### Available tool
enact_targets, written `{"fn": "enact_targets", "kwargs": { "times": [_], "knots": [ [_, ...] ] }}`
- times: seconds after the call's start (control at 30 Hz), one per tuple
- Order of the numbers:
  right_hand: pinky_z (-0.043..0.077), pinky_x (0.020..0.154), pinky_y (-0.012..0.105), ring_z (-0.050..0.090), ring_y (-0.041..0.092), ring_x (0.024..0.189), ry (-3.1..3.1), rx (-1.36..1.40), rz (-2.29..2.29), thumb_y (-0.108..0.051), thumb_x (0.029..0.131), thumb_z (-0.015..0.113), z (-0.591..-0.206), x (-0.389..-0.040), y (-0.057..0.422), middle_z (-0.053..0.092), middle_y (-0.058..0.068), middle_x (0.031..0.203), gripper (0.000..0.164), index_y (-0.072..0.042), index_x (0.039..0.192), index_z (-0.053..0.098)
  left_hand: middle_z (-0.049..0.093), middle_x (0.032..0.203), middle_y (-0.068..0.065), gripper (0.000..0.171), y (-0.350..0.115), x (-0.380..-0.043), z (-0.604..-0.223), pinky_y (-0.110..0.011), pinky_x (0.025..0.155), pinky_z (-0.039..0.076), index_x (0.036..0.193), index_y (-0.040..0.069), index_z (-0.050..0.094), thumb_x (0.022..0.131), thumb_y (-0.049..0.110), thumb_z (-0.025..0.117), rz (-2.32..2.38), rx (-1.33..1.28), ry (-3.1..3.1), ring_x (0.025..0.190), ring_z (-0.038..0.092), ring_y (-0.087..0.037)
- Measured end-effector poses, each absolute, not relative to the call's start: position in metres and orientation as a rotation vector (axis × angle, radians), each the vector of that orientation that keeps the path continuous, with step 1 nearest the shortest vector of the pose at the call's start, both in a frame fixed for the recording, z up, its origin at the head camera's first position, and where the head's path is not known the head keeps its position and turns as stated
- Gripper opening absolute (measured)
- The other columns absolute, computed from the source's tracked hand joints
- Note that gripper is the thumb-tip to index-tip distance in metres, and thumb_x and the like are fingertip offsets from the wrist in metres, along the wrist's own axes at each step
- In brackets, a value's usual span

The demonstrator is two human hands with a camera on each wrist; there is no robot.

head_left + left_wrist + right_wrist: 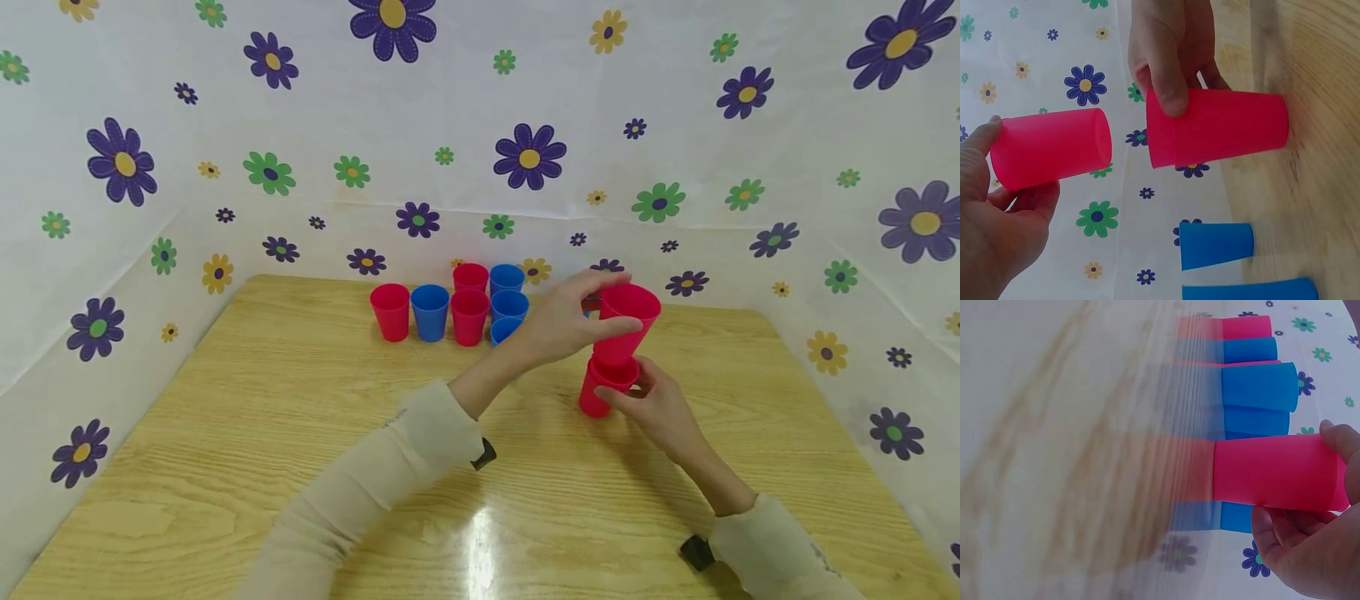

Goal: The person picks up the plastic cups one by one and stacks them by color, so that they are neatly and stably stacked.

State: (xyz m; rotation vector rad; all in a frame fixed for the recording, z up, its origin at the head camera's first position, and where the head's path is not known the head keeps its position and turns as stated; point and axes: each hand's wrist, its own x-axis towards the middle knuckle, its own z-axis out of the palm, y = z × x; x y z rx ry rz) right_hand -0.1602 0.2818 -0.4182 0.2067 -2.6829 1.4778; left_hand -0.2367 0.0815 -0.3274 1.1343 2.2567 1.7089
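Tilted slightly, a red cup is gripped between the thumb and fingers of my left hand. Below it, my right hand holds a second red cup, upright on the table, with its thumb and fingers round the upper part. An extra rim line near the top of this lower cup suggests another cup nested inside it. In the left wrist view the raised red cup is apart from the lower one, its base facing the lower cup's mouth.
To the left on the wooden table stand several upright cups, among them a red cup and a blue cup. Another blue cup shows behind the lower red cup in the right wrist view. A flowered cloth walls the table.
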Motion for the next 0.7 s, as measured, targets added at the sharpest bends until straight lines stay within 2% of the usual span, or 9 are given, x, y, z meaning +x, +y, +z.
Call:
{"fn": "enact_targets", "kwargs": {
  "times": [0.47, 0.7],
  "knots": [
    [0.054, 0.087, 0.019, 0.062, 0.034, 0.112, -2.654, 0.265, 1.486, -0.019, 0.097, 0.075, -0.42, -0.162, 0.283, 0.064, 0.017, 0.131, 0.052, -0.001, 0.14, 0.052, 0.057, 0.143, -0.006, 0.065, 0.096, -0.233, -0.349, -0.016, 0.091, 0.052, 0.151, 0.009, 0.052, 0.094, 0.027, 0.077, 1.702, 1.091, 2.224, 0.12, 0.057, -0.01],
    [0.055, 0.086, 0.019, 0.062, 0.033, 0.111, -2.668, 0.252, 1.476, -0.02, 0.097, 0.075, -0.422, -0.162, 0.284, 0.065, 0.017, 0.13, 0.055, -0.002, 0.142, 0.051, 0.057, 0.143, -0.006, 0.065, 0.096, -0.234, -0.359, -0.023, 0.096, 0.053, 0.151, 0.009, 0.051, 0.094, 0.026, 0.077, 1.705, 1.072, 2.209, 0.122, 0.056, -0.01]
  ]
}}
